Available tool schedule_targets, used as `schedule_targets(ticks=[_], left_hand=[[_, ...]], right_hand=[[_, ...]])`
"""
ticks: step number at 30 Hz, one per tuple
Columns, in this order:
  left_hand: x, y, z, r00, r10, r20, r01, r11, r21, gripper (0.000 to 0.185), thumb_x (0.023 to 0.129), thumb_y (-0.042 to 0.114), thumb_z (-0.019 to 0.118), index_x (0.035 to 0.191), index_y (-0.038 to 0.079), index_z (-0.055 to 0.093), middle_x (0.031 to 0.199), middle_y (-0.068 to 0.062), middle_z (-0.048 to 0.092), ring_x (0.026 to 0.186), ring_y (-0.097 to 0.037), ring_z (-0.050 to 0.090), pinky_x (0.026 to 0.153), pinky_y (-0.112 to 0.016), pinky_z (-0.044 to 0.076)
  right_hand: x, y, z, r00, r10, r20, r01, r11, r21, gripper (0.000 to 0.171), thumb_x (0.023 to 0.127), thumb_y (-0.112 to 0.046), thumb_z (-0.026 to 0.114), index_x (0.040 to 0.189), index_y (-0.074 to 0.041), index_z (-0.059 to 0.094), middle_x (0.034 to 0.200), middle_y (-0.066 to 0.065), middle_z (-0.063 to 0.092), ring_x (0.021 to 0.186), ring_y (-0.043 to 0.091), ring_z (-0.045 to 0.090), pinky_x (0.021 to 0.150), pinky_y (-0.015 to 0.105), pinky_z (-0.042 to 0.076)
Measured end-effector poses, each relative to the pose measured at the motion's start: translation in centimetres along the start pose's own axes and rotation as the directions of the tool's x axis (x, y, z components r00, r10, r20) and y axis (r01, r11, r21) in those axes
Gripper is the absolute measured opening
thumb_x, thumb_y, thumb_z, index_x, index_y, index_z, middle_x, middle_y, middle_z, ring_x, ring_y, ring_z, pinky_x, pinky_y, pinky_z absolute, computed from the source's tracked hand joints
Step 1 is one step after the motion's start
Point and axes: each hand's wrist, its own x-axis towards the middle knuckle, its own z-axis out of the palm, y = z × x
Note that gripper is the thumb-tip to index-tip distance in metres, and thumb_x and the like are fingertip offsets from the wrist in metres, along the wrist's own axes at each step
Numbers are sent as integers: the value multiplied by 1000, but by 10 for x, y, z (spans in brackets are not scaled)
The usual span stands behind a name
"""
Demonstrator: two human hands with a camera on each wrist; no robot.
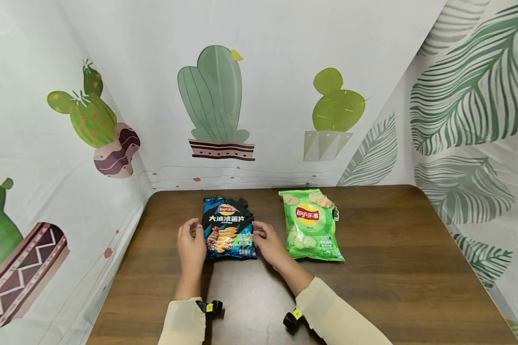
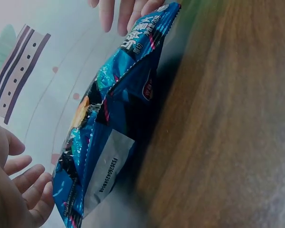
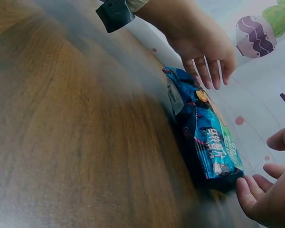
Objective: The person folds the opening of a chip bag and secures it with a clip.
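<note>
A blue and black Lay's potato chip bag (image 1: 227,230) lies face up on the wooden table, between both hands. My left hand (image 1: 192,247) is at its left side, fingers loosely bent and thumb apart from them. On the opposite side, my right hand (image 1: 269,243) has its fingertips at the bag's right edge. In the right wrist view, the fingers of the right hand (image 3: 270,194) touch or nearly touch a corner of the bag (image 3: 211,137). Neither hand wraps round it. A black jagged patch covers the bag's top right corner.
To the right, a green Lay's chip bag (image 1: 311,227) lies face up, close to my right forearm. The brown table (image 1: 393,268) ends at a white curtain (image 1: 280,96) printed with cacti and leaves. Black wrist cameras (image 1: 291,320) sit on both wrists.
</note>
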Motion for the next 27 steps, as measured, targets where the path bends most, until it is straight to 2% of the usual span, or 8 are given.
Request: schedule_targets(ticks=[5, 8, 16, 23, 27], left_hand=[[0, 2, 0, 1000, 13, 5, -13, 1000, -1, 26, 101, 14, 56, 121, 1, 65, 116, -17, 63, 107, -30, 62, 93, -43, 49], [-2, 5, -1, 1000, 22, 12, -22, 1000, 4, 26, 101, 14, 56, 121, 2, 66, 116, -16, 64, 105, -29, 63, 89, -40, 49], [-7, 10, 0, 999, 31, 26, -31, 999, -6, 28, 100, 14, 56, 124, 1, 64, 118, -15, 63, 106, -30, 64, 89, -41, 49], [-9, 13, 2, 999, 33, 36, -32, 999, -26, 27, 100, 16, 59, 122, 2, 66, 116, -14, 64, 104, -28, 66, 84, -27, 47], [-9, 13, 4, 998, 42, 44, -40, 999, -37, 27, 101, 17, 58, 123, 3, 66, 115, -12, 65, 105, -27, 66, 81, -18, 44]], right_hand=[[-12, -22, -5, 999, -31, -11, 31, 1000, -6, 41, 98, -5, 56, 138, 4, 54, 135, 31, 48, 127, 42, 56, 95, 39, 55], [-12, -24, -6, 998, -55, -23, 55, 998, 7, 40, 98, -3, 55, 137, 5, 55, 134, 31, 48, 127, 44, 56, 96, 41, 54], [10, 10, -6, 992, -101, -70, 100, 995, -24, 40, 99, -6, 58, 138, 2, 56, 136, 22, 52, 126, 38, 59, 101, 47, 52], [7, 7, -9, 991, -107, -87, 108, 994, 11, 42, 99, -7, 59, 140, 0, 55, 140, 17, 52, 129, 35, 57, 109, 50, 47], [5, 5, -9, 991, -100, -89, 102, 995, 18, 42, 100, -6, 57, 141, 2, 53, 142, 21, 50, 131, 38, 55, 110, 51, 45]])
